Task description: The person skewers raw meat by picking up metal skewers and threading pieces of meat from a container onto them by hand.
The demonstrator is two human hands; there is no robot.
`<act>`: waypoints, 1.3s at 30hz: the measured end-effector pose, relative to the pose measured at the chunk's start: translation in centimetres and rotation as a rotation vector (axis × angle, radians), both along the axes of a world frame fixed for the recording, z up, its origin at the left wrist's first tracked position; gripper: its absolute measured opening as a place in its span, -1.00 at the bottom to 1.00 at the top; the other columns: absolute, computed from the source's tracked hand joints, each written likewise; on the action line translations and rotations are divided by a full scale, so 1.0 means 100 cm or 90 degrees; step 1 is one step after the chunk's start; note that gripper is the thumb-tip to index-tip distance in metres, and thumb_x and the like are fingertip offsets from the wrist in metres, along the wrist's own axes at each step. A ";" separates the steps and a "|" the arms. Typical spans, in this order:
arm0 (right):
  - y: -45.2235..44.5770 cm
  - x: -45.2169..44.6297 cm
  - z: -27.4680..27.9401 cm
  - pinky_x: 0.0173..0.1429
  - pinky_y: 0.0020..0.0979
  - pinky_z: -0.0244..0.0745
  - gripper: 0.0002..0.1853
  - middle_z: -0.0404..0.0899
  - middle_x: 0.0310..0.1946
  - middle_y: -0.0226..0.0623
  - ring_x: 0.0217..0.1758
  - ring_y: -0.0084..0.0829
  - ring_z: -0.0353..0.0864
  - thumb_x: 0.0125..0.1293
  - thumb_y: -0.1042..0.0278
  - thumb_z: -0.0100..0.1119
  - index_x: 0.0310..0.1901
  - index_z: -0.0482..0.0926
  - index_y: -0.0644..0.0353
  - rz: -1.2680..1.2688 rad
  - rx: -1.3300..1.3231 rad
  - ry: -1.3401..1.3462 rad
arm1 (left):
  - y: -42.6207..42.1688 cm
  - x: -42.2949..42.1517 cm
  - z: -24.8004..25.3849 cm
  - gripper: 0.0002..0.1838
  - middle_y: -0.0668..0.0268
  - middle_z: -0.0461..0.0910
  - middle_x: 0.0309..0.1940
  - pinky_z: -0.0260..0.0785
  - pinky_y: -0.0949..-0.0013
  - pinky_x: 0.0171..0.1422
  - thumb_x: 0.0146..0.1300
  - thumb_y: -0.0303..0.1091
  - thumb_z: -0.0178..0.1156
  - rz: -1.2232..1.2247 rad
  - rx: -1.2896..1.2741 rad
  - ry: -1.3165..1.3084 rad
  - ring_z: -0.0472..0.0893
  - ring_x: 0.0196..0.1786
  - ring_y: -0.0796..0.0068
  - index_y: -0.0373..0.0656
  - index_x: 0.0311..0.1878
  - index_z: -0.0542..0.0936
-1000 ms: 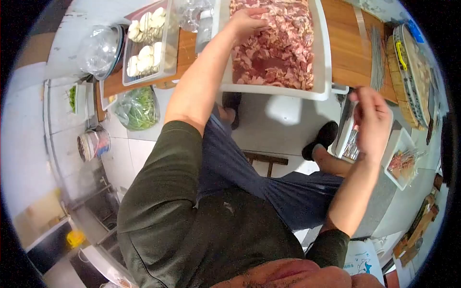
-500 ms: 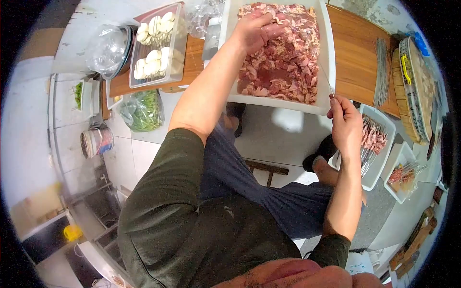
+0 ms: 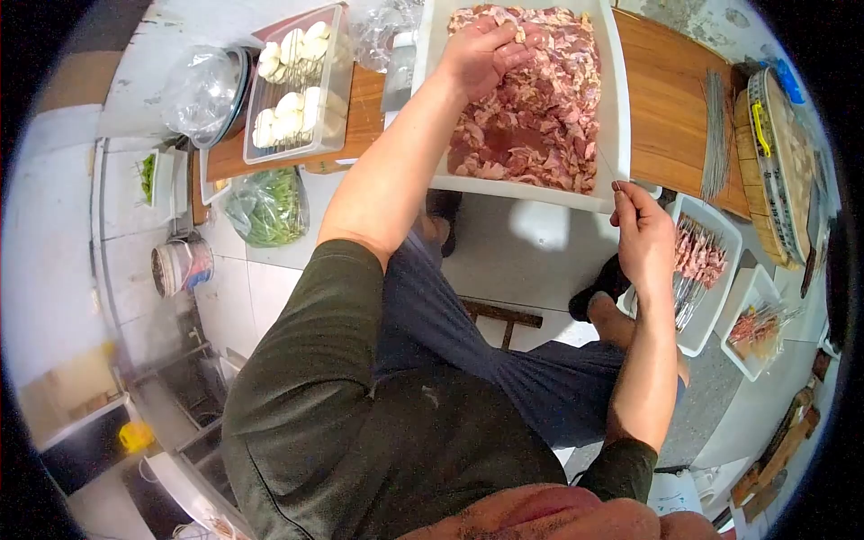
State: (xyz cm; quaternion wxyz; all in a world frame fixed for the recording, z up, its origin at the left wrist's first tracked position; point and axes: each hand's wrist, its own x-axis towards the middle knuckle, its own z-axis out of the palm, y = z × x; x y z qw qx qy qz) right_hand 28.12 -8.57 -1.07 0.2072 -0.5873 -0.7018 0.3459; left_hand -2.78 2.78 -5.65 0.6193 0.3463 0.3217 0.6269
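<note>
My left hand point(image 3: 486, 58) is over the far left part of a white tray point(image 3: 432, 135) of cut raw meat point(image 3: 531, 117). Its fingers are curled, with a small pale piece of meat point(image 3: 520, 34) at the tips. At the tray's near right corner, my right hand point(image 3: 643, 229) pinches a thin metal skewer point(image 3: 609, 169), which points up and left over the tray. Beside that hand, lower down, a white bin point(image 3: 706, 328) holds several skewers threaded with meat point(image 3: 697, 256).
Bare skewers point(image 3: 715, 135) lie on the wooden table point(image 3: 666, 99), near a round chopping board point(image 3: 783, 171). A smaller tray point(image 3: 751, 355) with skewers sits at right. Leftward are a clear box point(image 3: 337, 135) of white pieces on skewers, bagged greens point(image 3: 265, 207) and a bucket point(image 3: 180, 265).
My left hand has turned slightly, its fingers curling more, and a pale meat piece now shows at the fingertips. My right hand has shifted slightly left and down with the skewer.
</note>
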 end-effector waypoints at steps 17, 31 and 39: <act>0.000 -0.002 0.003 -0.09 -0.28 0.54 -0.71 0.67 -0.36 0.03 -0.26 -0.16 0.72 0.40 0.27 0.11 0.00 0.63 0.28 -0.013 0.010 0.014 | 0.003 -0.001 -0.005 -0.74 0.08 0.55 0.01 0.50 0.21 0.13 0.41 -0.44 0.07 0.058 0.013 -0.060 0.60 0.12 0.17 -0.39 0.08 0.41; -0.001 -0.006 0.001 -0.11 -0.37 0.51 -0.70 0.65 -0.42 -0.15 -0.31 -0.38 0.64 0.41 0.29 0.09 0.03 0.62 0.30 -0.022 -0.012 0.065 | 0.008 -0.003 -0.008 -0.78 0.20 0.54 -0.08 0.49 0.12 0.20 0.38 -0.49 0.12 0.069 0.032 -0.132 0.60 0.05 0.19 -0.32 0.05 0.44; 0.000 -0.007 -0.004 -0.21 -0.45 0.44 -0.70 0.59 -0.48 -0.29 -0.38 -0.52 0.54 0.44 0.29 0.07 0.02 0.63 0.31 -0.010 -0.016 0.083 | 0.003 -0.003 0.004 -0.80 0.08 0.58 -0.06 0.56 0.18 0.07 0.43 -0.38 0.08 0.056 0.004 -0.157 0.64 0.04 0.12 -0.30 0.00 0.43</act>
